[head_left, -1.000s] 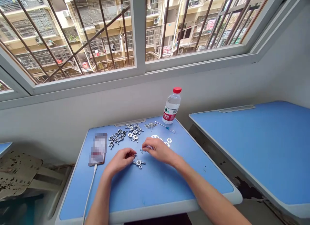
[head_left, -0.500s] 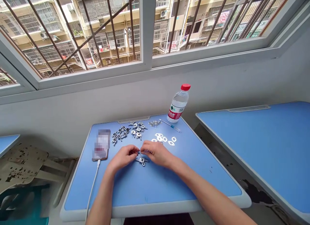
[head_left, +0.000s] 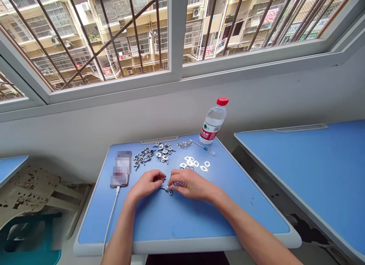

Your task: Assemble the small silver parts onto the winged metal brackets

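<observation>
A small silver metal fitting (head_left: 169, 189) with side arms and a ring lies on the desk between my hands. My left hand (head_left: 147, 185) rests at its left, thumb and forefinger closed together at its edge; what they pinch is too small to make out. At its right, my right hand (head_left: 192, 183) has its fingers closed on a slim, clear, purplish object (head_left: 178, 184), mostly covered by the fingers. The right fingertips are over the fitting and hide part of it. Beyond the right hand lie several flat white-silver gaskets (head_left: 190, 161) and some dark rings (head_left: 187, 167).
Farther back lie dark-cupped fittings (head_left: 143, 156), more silver fittings (head_left: 164, 151) and a heap of small metal parts (head_left: 184, 144). A blue-and-clear pen-like tool (head_left: 203, 147) lies near a water bottle (head_left: 212, 124). A phone (head_left: 122, 169) with a white cable (head_left: 112, 215) is at left.
My right hand has turned slightly and its fingertips have come lower over the fitting, covering more of it. My left hand stays nearly in place. The whole view has shifted a little.
</observation>
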`<action>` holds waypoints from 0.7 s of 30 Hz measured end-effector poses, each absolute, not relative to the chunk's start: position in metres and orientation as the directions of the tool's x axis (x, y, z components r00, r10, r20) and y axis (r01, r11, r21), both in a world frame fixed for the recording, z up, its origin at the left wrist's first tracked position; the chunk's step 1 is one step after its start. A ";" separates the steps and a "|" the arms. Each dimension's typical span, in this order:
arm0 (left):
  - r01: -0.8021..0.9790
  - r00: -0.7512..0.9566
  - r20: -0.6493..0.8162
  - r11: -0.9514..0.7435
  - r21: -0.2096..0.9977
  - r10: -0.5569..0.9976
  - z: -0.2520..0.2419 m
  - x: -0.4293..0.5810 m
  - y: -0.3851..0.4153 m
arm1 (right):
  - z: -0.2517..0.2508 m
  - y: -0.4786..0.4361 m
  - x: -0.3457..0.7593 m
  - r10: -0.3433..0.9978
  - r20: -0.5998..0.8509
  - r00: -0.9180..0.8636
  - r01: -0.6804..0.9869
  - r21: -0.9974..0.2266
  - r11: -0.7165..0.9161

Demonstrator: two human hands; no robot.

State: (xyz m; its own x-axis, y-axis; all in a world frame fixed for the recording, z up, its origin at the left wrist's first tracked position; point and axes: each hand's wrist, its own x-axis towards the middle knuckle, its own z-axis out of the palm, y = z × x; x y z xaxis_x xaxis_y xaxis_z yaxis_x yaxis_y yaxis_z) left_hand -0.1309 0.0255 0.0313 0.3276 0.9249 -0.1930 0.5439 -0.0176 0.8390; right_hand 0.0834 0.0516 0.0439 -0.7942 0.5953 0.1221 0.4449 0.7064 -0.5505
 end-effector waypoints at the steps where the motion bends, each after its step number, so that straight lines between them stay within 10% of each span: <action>1: 0.546 0.327 -0.195 -0.016 0.838 0.925 0.032 -0.131 0.025 | 0.045 0.052 0.084 0.609 0.134 -0.782 0.449 -0.557 0.698; 21: 0.653 0.299 -0.260 0.001 0.757 0.918 0.045 -0.125 0.022 | 0.059 0.088 0.129 0.930 0.106 -0.352 0.755 -0.556 0.349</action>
State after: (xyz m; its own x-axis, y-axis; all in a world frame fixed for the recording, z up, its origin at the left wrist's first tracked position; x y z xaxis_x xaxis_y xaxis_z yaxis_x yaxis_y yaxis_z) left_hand -0.1252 0.0220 0.0454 0.2993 0.9180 -0.2600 0.6532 0.0015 0.7572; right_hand 0.1286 0.0882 0.0589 -0.3519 0.9300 0.1061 0.7546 0.3490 -0.5557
